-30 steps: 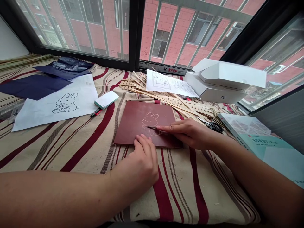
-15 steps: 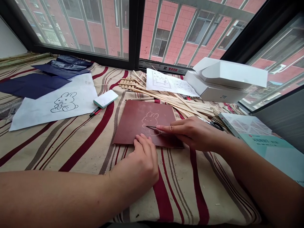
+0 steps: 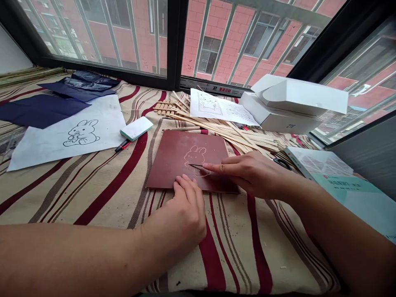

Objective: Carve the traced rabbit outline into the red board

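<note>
A reddish-brown carving block (image 3: 167,165) lies flat on the striped cloth, with a pale rabbit outline (image 3: 194,159) scored or traced on it. My right hand (image 3: 250,175) pinches a thin carving knife (image 3: 195,166), its fine tip resting on the rabbit's lower body. My left hand (image 3: 188,206) presses the block's near edge with its fingertips and holds nothing. Most of the knife's handle is hidden by my right fingers.
Thin wooden strips (image 3: 235,136) and a printed sheet (image 3: 219,106) lie behind the block. To the left are a rabbit drawing on white paper (image 3: 82,134), dark blue carbon sheets (image 3: 40,111), a white eraser (image 3: 136,128) and a red marker (image 3: 123,145). Scissors (image 3: 283,163), a ZTE box (image 3: 278,115) and a book (image 3: 343,185) sit right.
Both hands stay almost still, with the knife tip on the rabbit outline. The whole scene shifts slightly in view as my head moves.
</note>
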The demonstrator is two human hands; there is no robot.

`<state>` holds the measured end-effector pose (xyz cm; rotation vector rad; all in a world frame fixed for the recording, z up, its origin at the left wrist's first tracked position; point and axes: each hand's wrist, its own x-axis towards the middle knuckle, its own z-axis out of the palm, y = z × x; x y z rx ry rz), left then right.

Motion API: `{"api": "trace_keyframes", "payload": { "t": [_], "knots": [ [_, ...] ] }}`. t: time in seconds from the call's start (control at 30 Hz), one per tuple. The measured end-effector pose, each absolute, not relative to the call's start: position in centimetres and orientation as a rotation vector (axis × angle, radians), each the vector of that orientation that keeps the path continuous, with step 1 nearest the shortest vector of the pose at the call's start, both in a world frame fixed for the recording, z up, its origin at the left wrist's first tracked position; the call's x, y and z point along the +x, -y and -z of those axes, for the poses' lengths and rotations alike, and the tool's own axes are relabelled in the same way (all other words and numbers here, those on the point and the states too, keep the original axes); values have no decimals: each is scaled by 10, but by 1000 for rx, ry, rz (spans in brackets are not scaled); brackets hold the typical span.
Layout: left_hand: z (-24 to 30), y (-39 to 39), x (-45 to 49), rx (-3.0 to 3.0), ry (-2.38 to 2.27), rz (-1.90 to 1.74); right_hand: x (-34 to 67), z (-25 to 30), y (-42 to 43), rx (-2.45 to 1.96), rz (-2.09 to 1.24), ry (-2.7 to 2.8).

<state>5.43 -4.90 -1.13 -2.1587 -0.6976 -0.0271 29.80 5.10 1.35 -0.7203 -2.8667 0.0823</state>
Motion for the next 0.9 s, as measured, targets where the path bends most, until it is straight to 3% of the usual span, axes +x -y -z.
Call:
{"api": "trace_keyframes", "payload": {
  "t": [0.33,0.9],
  "knots": [
    [11,49,54,-2162,700,27,295,-15,-49,-758,-21,2861],
    [21,49,50,-2161,695,77,296,-13,-46,-679,-263,2754]
  ]
}}
